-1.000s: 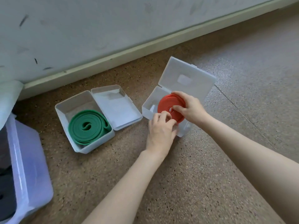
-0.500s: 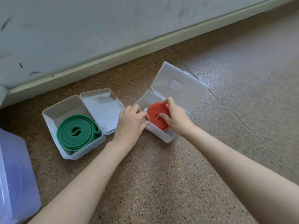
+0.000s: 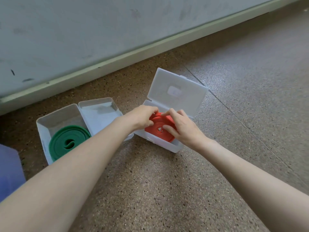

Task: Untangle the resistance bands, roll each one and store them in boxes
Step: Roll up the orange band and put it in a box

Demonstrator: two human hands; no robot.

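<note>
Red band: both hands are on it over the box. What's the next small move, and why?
Probably press the red band flat into its box. The roll sits tilted, its far edge above the rim, with the left hand and right hand gripping it, and the lid stands open.

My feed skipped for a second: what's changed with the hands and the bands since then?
The left hand moved from the box's near edge up onto the red band; both hands now grip the roll, the right hand as before, and it sits lower in the right box. The green band stays in the left box, both lids open.
</note>
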